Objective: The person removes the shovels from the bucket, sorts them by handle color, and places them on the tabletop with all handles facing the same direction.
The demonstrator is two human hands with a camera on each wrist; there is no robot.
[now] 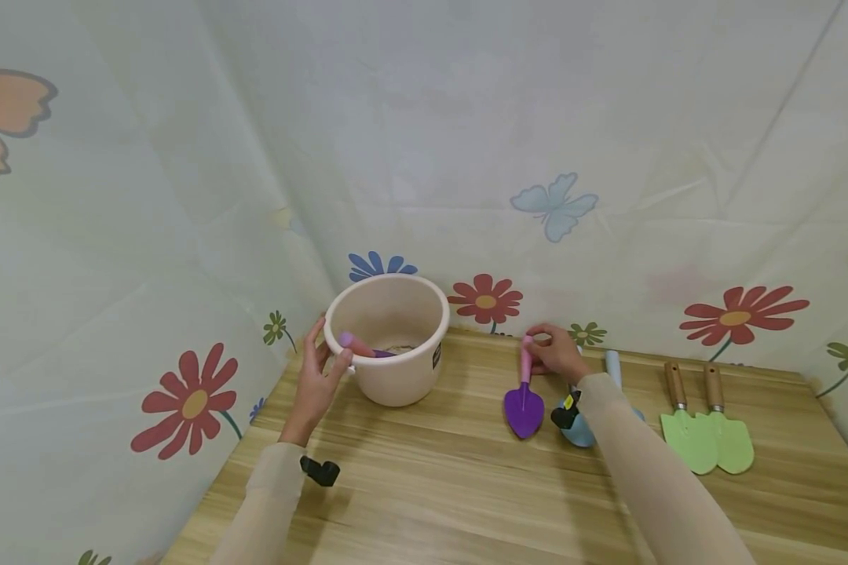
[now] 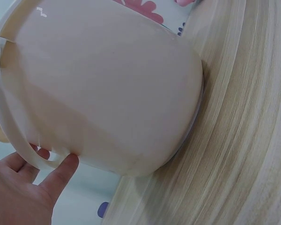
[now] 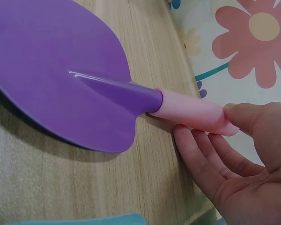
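Observation:
At the left of the head view a cream plastic bucket (image 1: 400,383) stands upright on the table. My left hand (image 1: 316,386) holds its near left side by the rim, and in the left wrist view the thumb and fingers are at the bucket's handle (image 2: 11,126). Inside lies a tool with a pink handle (image 1: 357,345), partly hidden by the rim. My right hand (image 1: 553,351) pinches the pink handle end of a purple garden trowel (image 1: 524,411), thumb on top and fingers beneath. The trowel's blade points toward me, low over or on the table; I cannot tell which.
Blue trowels (image 1: 578,431) lie partly under my right forearm. Farther right, two green trowels (image 1: 691,443) with wooden handles overlap on the wooden table (image 1: 424,486). A flower-printed cloth (image 1: 424,157) hangs along the table's back and left edges.

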